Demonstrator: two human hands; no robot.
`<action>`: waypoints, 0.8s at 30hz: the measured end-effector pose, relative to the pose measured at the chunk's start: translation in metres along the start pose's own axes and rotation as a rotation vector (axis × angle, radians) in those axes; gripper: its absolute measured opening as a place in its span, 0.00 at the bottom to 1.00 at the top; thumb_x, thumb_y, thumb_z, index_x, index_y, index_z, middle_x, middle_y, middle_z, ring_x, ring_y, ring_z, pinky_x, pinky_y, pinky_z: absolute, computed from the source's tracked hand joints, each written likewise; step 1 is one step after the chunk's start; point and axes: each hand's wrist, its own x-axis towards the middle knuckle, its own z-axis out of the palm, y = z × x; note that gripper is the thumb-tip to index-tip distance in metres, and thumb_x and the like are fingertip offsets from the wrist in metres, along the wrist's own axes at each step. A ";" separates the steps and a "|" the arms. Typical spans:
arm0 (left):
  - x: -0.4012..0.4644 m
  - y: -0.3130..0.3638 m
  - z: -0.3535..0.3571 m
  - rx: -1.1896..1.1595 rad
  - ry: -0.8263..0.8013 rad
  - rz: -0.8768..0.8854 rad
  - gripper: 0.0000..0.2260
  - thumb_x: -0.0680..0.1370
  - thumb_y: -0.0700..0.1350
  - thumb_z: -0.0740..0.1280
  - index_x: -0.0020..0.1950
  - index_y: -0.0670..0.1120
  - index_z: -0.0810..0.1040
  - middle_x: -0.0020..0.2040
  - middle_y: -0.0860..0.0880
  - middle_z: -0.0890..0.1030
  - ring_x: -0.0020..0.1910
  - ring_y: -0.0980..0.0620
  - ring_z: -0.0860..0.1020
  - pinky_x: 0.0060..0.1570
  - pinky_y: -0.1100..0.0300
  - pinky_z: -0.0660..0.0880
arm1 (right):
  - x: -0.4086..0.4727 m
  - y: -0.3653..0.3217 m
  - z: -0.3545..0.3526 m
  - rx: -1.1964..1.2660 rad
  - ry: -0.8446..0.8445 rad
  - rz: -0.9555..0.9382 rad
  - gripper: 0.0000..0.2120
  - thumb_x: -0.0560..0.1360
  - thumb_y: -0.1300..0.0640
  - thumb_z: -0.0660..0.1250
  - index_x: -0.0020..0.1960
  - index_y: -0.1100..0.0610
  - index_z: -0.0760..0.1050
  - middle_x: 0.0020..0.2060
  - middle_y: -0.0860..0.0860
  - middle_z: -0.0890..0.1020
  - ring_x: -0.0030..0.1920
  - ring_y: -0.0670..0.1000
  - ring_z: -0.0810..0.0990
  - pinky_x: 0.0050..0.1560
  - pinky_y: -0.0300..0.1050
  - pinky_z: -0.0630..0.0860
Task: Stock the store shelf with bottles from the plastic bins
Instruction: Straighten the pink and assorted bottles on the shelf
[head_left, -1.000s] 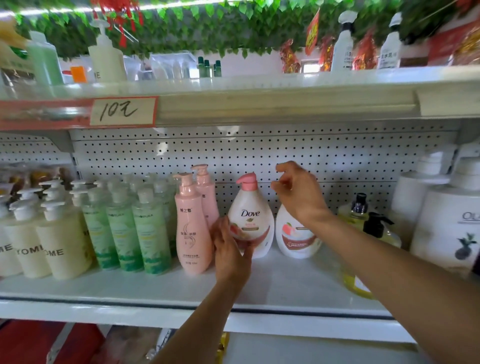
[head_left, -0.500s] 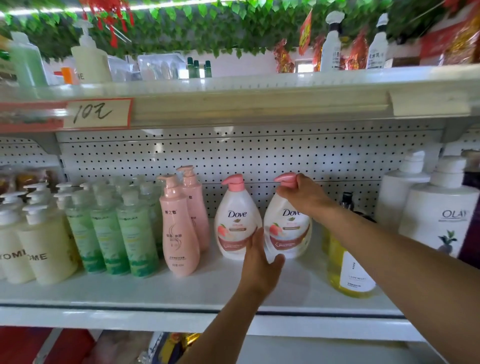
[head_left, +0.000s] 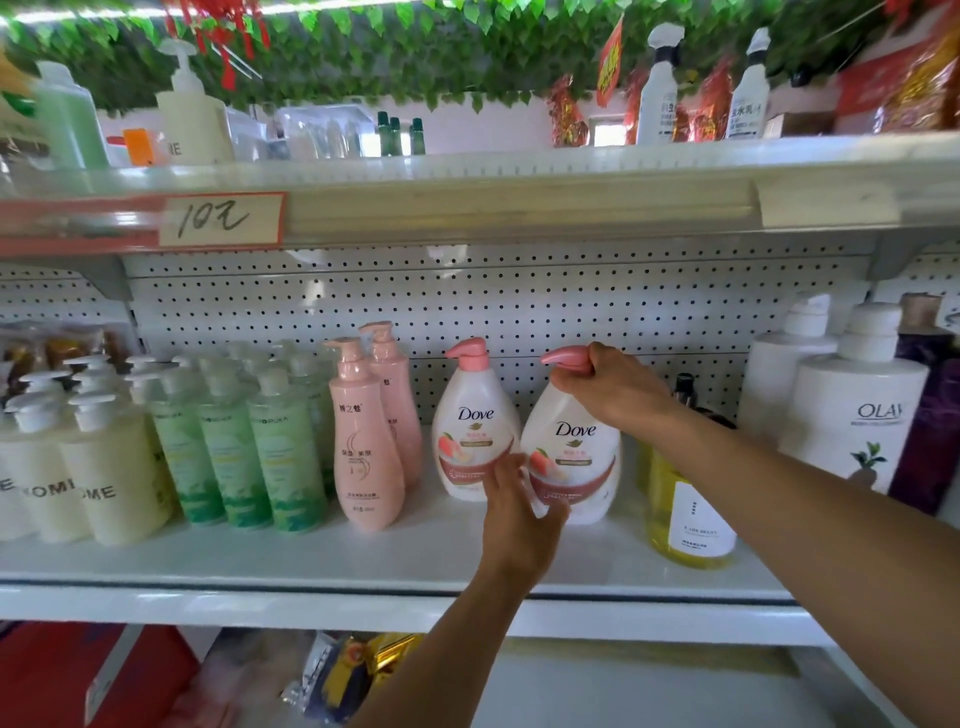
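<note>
Two glossy white plastic Dove bottles with rounded, teardrop bodies and pink pump heads stand side by side on the smooth white metal shelf (head_left: 260, 556) at the centre of the frame, in front of a perforated pegboard back panel (head_left: 519, 296). The right hand (head_left: 613, 387) comes in from the right edge, its fingers curled around the pink pump of the right Dove bottle (head_left: 576, 441). The left hand (head_left: 519, 514) rises from the bottom of the frame, its fingers loosely spread, the tips resting against the lower label of that same bottle and just touching the left Dove bottle (head_left: 475, 421). To the left stand two slim, waisted pink pump bottles (head_left: 366, 447), then a row of translucent green bottles (head_left: 280, 462) and squat cream bottles (head_left: 109, 488) at the left edge. A clear yellow bottle (head_left: 685, 519) sits partly behind the right forearm, and a broad white Olay bottle (head_left: 857, 415) stands at the right edge. Compared with half a second ago, both hands keep much the same hold, while the right bottle now stands slightly forward of its neighbour, with its pump nozzle pointing left.
</note>
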 end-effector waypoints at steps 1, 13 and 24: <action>-0.003 0.000 -0.003 0.007 0.022 0.015 0.26 0.72 0.42 0.74 0.66 0.47 0.65 0.67 0.48 0.70 0.64 0.49 0.72 0.61 0.49 0.76 | -0.006 -0.004 -0.001 -0.002 0.003 -0.016 0.04 0.75 0.39 0.60 0.46 0.31 0.73 0.44 0.43 0.81 0.42 0.44 0.77 0.42 0.42 0.70; -0.027 -0.019 -0.070 0.094 0.113 0.040 0.33 0.67 0.43 0.78 0.65 0.48 0.62 0.63 0.49 0.71 0.60 0.48 0.75 0.57 0.49 0.78 | -0.027 -0.068 0.030 -0.084 0.045 -0.031 0.20 0.74 0.35 0.61 0.53 0.51 0.72 0.48 0.50 0.78 0.47 0.53 0.73 0.44 0.47 0.68; -0.026 -0.030 -0.100 0.083 0.111 0.041 0.32 0.68 0.42 0.77 0.64 0.50 0.61 0.62 0.51 0.70 0.59 0.49 0.75 0.54 0.48 0.79 | -0.047 -0.076 0.052 0.316 -0.007 -0.075 0.10 0.75 0.44 0.67 0.52 0.45 0.71 0.46 0.43 0.79 0.47 0.46 0.78 0.45 0.44 0.73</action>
